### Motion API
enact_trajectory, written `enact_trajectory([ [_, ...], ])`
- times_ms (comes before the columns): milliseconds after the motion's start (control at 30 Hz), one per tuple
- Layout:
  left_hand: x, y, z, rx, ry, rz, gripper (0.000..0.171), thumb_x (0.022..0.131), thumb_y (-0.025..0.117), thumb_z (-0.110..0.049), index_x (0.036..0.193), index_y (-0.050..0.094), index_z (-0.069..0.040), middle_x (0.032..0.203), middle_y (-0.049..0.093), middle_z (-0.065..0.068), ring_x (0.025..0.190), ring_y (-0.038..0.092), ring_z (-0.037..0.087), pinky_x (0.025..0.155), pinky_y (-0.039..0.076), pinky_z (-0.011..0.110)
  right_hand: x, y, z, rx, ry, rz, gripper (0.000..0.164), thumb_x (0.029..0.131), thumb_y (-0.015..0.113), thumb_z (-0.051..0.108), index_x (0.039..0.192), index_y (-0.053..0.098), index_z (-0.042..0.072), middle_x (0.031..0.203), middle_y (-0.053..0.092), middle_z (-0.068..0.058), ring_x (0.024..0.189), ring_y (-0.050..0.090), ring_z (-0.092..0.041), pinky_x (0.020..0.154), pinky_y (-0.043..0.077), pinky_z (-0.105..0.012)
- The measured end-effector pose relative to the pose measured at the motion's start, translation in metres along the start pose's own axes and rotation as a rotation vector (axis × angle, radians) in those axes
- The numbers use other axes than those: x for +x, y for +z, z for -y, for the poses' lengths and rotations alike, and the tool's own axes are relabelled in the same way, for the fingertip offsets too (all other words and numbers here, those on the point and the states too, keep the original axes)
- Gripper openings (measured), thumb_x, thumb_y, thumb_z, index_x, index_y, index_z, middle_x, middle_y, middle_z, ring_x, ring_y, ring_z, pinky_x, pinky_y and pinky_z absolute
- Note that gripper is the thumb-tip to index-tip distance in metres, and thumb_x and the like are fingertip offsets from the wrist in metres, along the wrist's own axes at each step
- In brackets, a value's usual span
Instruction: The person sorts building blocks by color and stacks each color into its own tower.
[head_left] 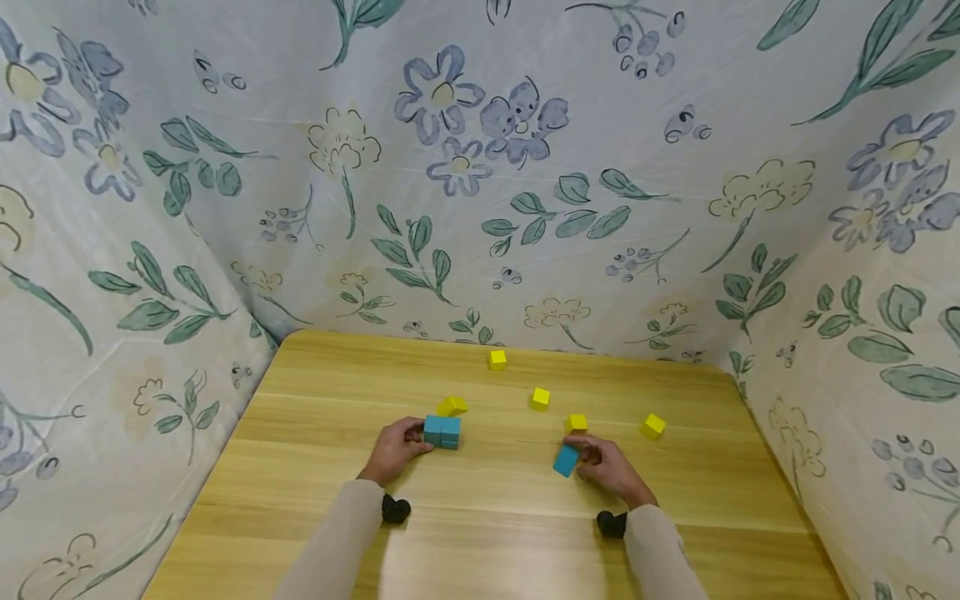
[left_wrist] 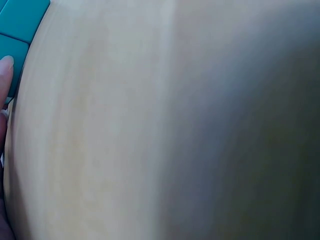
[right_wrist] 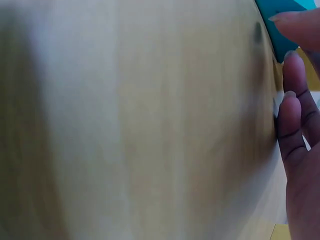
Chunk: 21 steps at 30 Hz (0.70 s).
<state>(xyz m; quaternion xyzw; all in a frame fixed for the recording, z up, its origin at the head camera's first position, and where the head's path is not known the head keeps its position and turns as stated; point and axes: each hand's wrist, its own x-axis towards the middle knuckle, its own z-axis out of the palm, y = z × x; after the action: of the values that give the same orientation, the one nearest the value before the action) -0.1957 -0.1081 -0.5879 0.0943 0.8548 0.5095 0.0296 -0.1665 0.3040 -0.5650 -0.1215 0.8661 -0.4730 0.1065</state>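
Two blue blocks [head_left: 442,430] stand side by side left of the table's middle, a seam between them. My left hand [head_left: 392,452] grips them from the left, fingers at the far side and thumb at the near side. In the left wrist view, a fingertip lies on the lower of the blue blocks [left_wrist: 12,55]. My right hand [head_left: 609,468] pinches another blue block [head_left: 566,460], which sits turned at an angle. In the right wrist view, the thumb tip meets this blue block [right_wrist: 274,22] and other fingers are bent below. A yellow block [head_left: 576,422] stands just beyond the right fingertips.
A yellow block with a sloped top [head_left: 452,406] lies just behind the blue pair. More yellow blocks stand farther back [head_left: 497,360], mid-table [head_left: 540,399] and at the right [head_left: 653,427]. The wooden table [head_left: 337,375] is bordered by flower-patterned cloth [head_left: 465,250].
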Motion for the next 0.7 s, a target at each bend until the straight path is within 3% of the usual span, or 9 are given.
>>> enact_trajectory([
  [133,0.0005,0.0005,0.0019,0.004,0.013,-0.002,0.040,0.079,0.079,-0.010,0.115,0.065,0.001,0.086,0.062,0.001,0.079,0.056,0.015,0.075,0.050,0.037,0.0008,0.0012,-0.0007,-0.033,-0.038,0.025,0.048,0.081,0.065,-0.012,0.127,0.060,0.000,0.128,0.054,-0.023,0.091,0.049,-0.022,0.074,0.044,-0.025],
  [333,0.0009,0.0007,-0.0002,-0.011,-0.005,-0.005,0.041,0.079,0.079,-0.010,0.116,0.066,0.001,0.085,0.062,0.001,0.079,0.056,0.015,0.076,0.049,0.038,0.0013,0.0026,-0.0043,-0.029,-0.037,0.014,0.042,0.083,0.067,-0.008,0.124,0.063,0.000,0.127,0.055,-0.024,0.093,0.051,-0.021,0.075,0.044,-0.024],
  [533,0.0001,0.0005,-0.0015,-0.006,-0.005,-0.004,0.039,0.079,0.079,-0.009,0.115,0.066,0.000,0.084,0.062,0.001,0.078,0.056,0.015,0.075,0.049,0.037,-0.0007,0.0059,-0.0065,-0.004,0.058,-0.065,0.039,0.081,0.072,-0.005,0.119,0.067,0.002,0.125,0.058,-0.020,0.089,0.050,-0.019,0.073,0.043,-0.023],
  [700,0.0006,0.0008,0.0005,-0.002,-0.003,-0.011,0.039,0.079,0.079,-0.008,0.115,0.066,0.000,0.084,0.062,0.000,0.078,0.055,0.015,0.075,0.049,0.036,-0.0016,0.0092,-0.0048,0.007,0.114,-0.121,0.036,0.079,0.076,-0.004,0.114,0.070,0.004,0.110,0.063,-0.011,0.079,0.045,-0.018,0.067,0.039,-0.024],
])
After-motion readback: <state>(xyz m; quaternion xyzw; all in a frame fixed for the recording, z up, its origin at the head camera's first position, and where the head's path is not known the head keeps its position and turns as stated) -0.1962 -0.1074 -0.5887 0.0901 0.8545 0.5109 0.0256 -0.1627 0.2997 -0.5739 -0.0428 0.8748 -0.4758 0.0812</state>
